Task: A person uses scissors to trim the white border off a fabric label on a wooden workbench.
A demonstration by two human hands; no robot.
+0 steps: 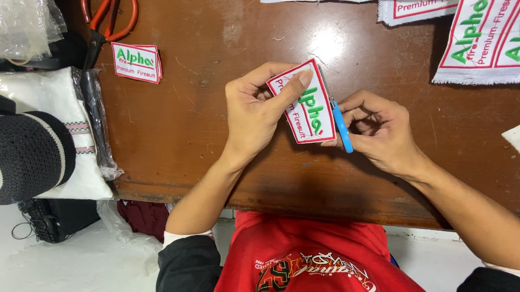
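A person in a red shirt sat at the near edge of a worn brown desk (213, 132), both bare hands raised just over its middle. The left hand (253, 113) was closed around a white patch (305, 104) with a red border and green lettering, thumb laid across its face and fingers curled behind it, the patch tilted on a diagonal. The right hand (379, 131) was curled shut on a small blue-handled cutter (339, 123), held against the patch's right edge (its blade too small to make out). Toward the desk's far left corner lay a short stack of finished patches (137, 62), just beside orange-handled scissors (103, 22). Uncut sheets of the same patches (494, 40) spread along the far edge and into the far right corner. Off the desk's left edge rested folded white cloth (54, 111), a black knitted cap (19, 154) and crumpled clear plastic (15, 12).
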